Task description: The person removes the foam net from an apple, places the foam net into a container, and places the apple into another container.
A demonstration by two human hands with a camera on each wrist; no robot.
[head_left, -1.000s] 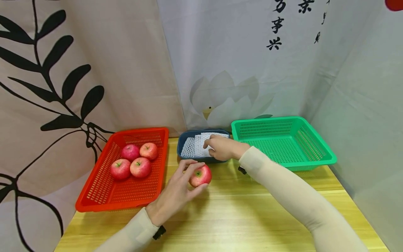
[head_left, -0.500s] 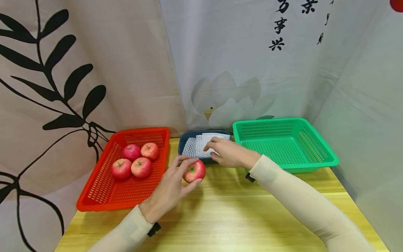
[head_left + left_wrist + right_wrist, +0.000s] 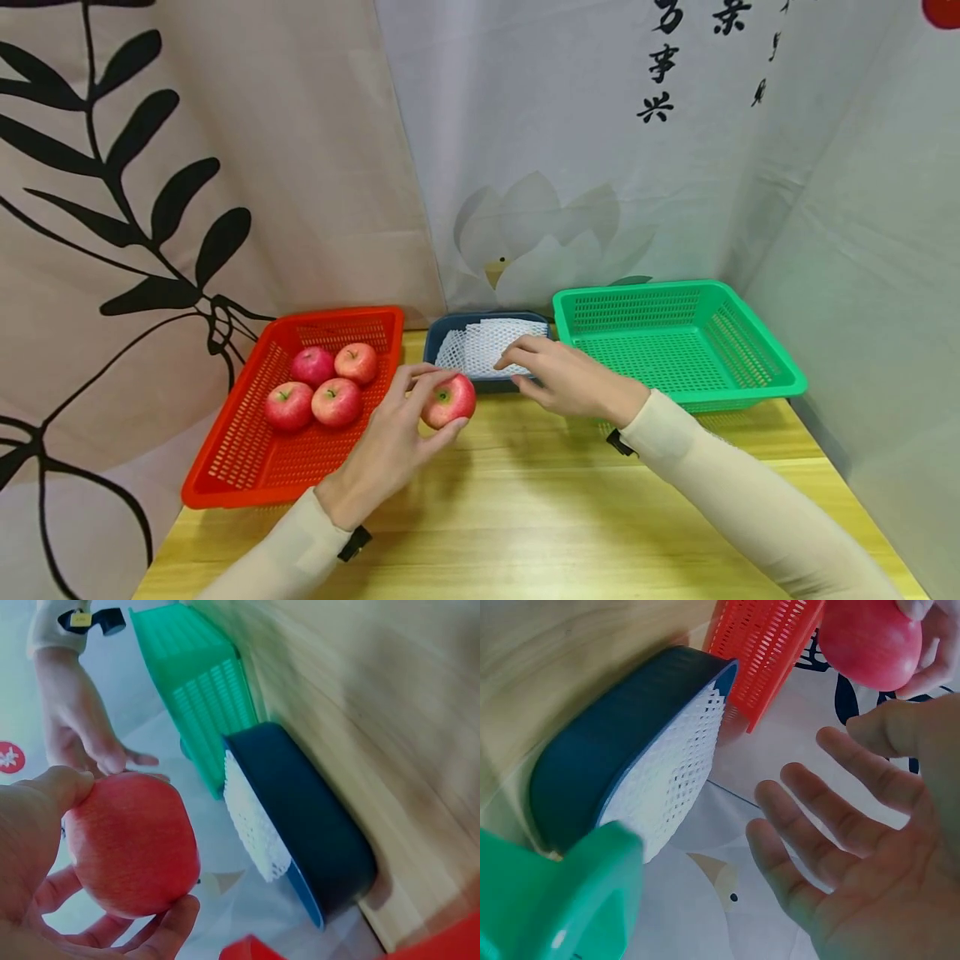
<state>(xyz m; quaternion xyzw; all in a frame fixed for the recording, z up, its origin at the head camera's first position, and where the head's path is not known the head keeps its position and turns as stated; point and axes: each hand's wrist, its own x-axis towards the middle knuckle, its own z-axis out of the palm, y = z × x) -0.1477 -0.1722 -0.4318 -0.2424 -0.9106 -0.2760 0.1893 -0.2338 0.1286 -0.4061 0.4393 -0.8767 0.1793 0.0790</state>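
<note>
My left hand [image 3: 386,433] holds a red apple [image 3: 450,402] between thumb and fingers, above the table just in front of the dark blue bin. In the left wrist view the fingers curl round the side of the apple [image 3: 135,844]. White foam net sleeves [image 3: 487,346] fill the dark blue bin [image 3: 510,386]. Near the front right of that bin hovers my right hand [image 3: 573,379], its fingers loosely bent and holding nothing. The right wrist view shows the right palm [image 3: 877,885] bare, apart from the foam nets [image 3: 671,776].
A red basket [image 3: 300,492] at the left has several apples [image 3: 336,402] in it. At the right a green basket [image 3: 675,379] stands beside the blue bin. All rest on a wooden table [image 3: 525,517], with printed curtains [image 3: 510,167] behind.
My left hand has moved left with the apple, away from the right hand. The right hand has drawn back from over the foam nets, toward the right and nearer me.
</note>
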